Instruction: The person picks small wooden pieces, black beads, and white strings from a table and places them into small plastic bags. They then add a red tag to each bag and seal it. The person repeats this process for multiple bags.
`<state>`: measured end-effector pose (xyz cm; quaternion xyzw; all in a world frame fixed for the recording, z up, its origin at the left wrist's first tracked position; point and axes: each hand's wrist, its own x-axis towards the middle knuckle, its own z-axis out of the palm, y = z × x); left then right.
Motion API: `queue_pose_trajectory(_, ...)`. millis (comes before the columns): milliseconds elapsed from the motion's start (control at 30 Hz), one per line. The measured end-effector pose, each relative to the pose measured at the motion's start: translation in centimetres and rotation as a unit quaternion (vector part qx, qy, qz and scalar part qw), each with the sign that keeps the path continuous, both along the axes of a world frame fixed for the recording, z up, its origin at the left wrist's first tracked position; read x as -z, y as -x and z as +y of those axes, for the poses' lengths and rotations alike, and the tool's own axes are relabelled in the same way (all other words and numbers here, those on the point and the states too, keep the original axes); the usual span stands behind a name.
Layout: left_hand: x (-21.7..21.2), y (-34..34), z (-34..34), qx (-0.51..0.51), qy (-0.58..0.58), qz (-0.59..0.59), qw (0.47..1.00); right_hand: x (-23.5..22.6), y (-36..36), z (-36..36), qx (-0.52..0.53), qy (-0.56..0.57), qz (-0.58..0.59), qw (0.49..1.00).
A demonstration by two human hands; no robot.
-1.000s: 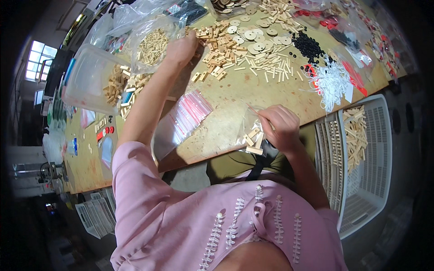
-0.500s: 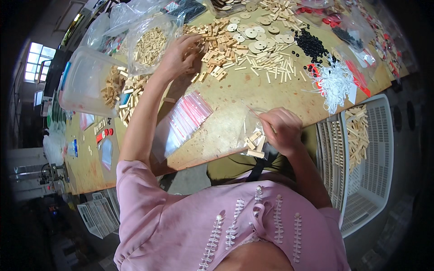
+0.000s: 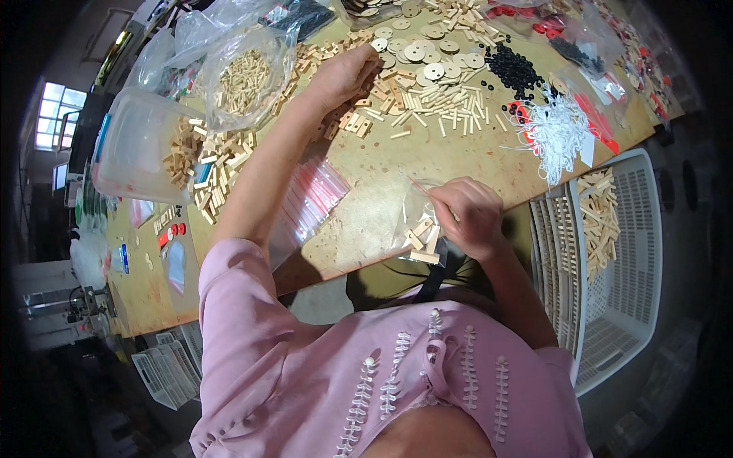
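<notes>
Pinching one clear bag (image 3: 418, 221) with right hand (image 3: 467, 216) fingers, left hand (image 3: 345, 74) fingers curled on wooden blocks (image 3: 359, 114)

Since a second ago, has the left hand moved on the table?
Yes. The left hand has drawn slightly back from the bag of sticks, staying on the wooden blocks.

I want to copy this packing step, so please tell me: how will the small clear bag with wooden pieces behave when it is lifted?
The small clear bag is thin film, so it will probably sag and fold. The wooden pieces lie loose at its lower end; they may slide and shift. It looks light. The right hand holds it at the top, while the left hand reaches into the wooden blocks.
</notes>
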<state>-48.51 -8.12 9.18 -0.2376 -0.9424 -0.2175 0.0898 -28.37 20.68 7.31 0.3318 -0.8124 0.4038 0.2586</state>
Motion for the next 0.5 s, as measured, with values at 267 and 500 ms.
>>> queue_pose_trajectory(267, -3.0, -0.7, -0.4, -0.169, -0.147, -0.05, 0.973, -0.3, -0.1, 0.0, 0.008, -0.005, -0.008, 1.0)
queue_pose_trajectory(500, -4.7, -5.7, -2.9, 0.017, 0.042, 0.114, 0.992, -0.2, -0.1, 0.0, 0.007, -0.016, -0.023, 1.0)
